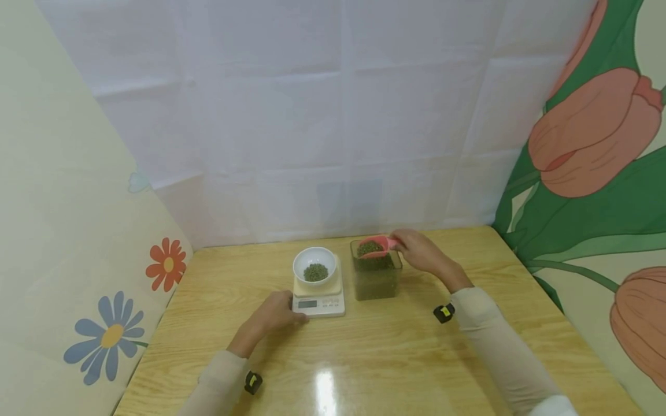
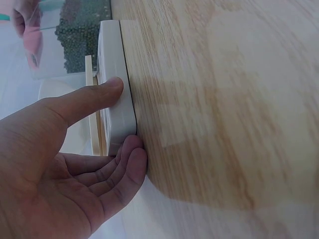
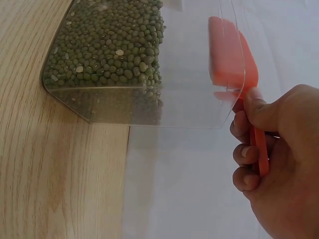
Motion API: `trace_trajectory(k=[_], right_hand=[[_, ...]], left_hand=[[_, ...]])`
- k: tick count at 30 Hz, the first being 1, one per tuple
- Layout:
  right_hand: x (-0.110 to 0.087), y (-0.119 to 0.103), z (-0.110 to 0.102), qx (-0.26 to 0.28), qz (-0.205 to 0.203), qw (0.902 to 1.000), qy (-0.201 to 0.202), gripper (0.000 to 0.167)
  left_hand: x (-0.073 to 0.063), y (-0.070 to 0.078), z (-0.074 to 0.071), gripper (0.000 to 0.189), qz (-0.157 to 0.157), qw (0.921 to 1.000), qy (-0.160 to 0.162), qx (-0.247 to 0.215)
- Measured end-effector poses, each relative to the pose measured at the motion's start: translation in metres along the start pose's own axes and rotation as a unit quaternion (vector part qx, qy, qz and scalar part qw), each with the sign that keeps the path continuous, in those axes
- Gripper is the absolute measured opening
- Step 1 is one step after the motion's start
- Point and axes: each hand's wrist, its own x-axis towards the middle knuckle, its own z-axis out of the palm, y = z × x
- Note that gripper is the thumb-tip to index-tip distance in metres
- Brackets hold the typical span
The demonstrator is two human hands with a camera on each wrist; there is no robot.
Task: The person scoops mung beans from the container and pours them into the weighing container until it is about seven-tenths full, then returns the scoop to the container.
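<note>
My right hand [image 1: 420, 251] grips the handle of a red-pink scoop [image 3: 233, 57] heaped with green mung beans. The scoop is at the top of a clear square container [image 1: 376, 284], above the mung beans [image 3: 114, 50] lying in it. To the left stands a white kitchen scale [image 1: 333, 307] bearing a white bowl [image 1: 314, 255] with a small pile of mung beans [image 1: 315, 273]. My left hand [image 2: 75, 134] holds the scale's near left corner, thumb against its front face and fingers curled at its side. The scale's display is too small to read.
All of this stands on a wood-grain table [image 1: 364, 364], with a white cloth [image 1: 343, 127] hanging behind it. Walls with painted flowers flank it on the left and right. Small black devices [image 1: 444, 313] show beside the wrists.
</note>
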Motion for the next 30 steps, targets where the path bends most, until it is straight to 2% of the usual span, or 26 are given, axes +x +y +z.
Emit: trace_trajectory(k=[11,30], right_hand=[[0.000,-0.004,-0.002,0.003,0.008,1.0000,-0.003,0.020],[0.007,-0.012,-0.004,0.014,-0.006,0.9999,-0.005,0.017]], left_hand=[[0.000,-0.002,0.000,0.034,0.003,1.0000,0.002,0.007],[-0.001,0.003,-0.001,0.033,0.005,1.0000,0.003,0.005]])
